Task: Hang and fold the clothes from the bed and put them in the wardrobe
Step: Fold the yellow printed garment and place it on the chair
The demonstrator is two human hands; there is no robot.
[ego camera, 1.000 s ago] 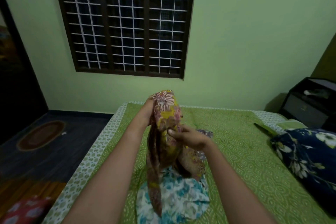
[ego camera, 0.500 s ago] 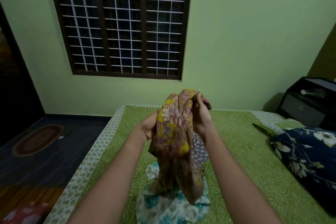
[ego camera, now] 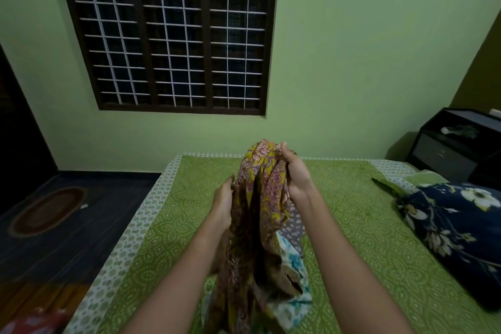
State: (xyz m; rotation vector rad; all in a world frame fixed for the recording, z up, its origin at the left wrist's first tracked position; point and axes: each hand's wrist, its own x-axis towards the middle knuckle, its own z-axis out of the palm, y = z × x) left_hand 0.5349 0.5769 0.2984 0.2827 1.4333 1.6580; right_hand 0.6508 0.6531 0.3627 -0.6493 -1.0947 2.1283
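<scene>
A yellow floral garment (ego camera: 260, 198) hangs bunched above the bed (ego camera: 366, 238), its lower end draping onto the sheet. My right hand (ego camera: 294, 171) grips its top edge. Lower on its left side my left hand (ego camera: 223, 203) holds the cloth. Under the garment lies a white and teal floral cloth (ego camera: 291, 304), partly covered. A small grey dotted cloth (ego camera: 294, 230) shows behind my right forearm.
A dark blue floral pillow (ego camera: 455, 230) lies at the bed's right. A black bedside cabinet (ego camera: 455, 149) stands in the right corner. The barred window (ego camera: 168, 32) is on the far wall. An oval mat (ego camera: 47, 210) lies on the dark floor at left.
My right hand rose from the garment's middle to its top edge, and my left hand dropped from the top down to the left side. The garment hangs lower and longer.
</scene>
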